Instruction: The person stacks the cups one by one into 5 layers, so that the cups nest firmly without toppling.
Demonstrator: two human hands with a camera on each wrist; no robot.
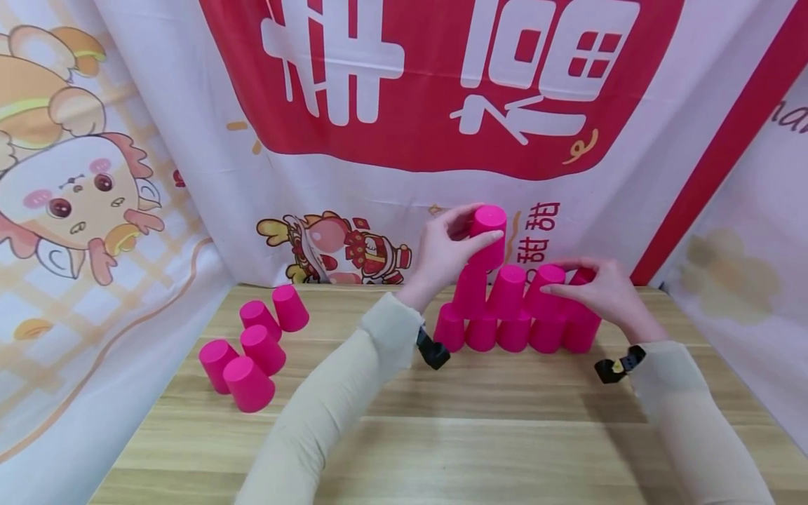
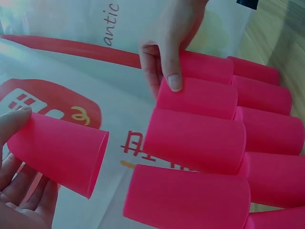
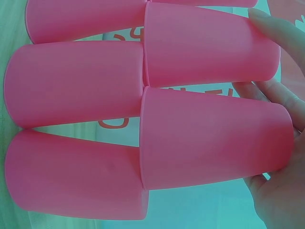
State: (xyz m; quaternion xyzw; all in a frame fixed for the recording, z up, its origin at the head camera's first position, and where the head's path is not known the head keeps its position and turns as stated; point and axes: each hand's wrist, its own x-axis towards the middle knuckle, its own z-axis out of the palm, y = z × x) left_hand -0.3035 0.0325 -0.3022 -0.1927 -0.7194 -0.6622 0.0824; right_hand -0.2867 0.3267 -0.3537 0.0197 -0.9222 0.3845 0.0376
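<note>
My left hand (image 1: 445,245) grips an upside-down pink cup (image 1: 489,235), thumb on the near side and fingers behind. That cup is over the left part of a two-row wall of upside-down pink cups; in the left wrist view a gap separates the held cup (image 2: 59,152) from the upper-row cup (image 2: 188,195). At the wall's right end, my right hand (image 1: 602,294) pinches an upper-row cup (image 1: 544,291), its thumb in front and fingers behind. The rightmost upper cup (image 3: 217,138) lies against that palm. Bottom-row cups (image 1: 513,335) stand side by side on the table.
Several loose pink cups (image 1: 249,384) stand upside down at the table's left. The wooden table (image 1: 442,449) reaches a printed cloth backdrop (image 1: 353,189) close behind the wall. Printed cloth also hangs at both sides. Each wrist wears a small black camera (image 1: 433,349).
</note>
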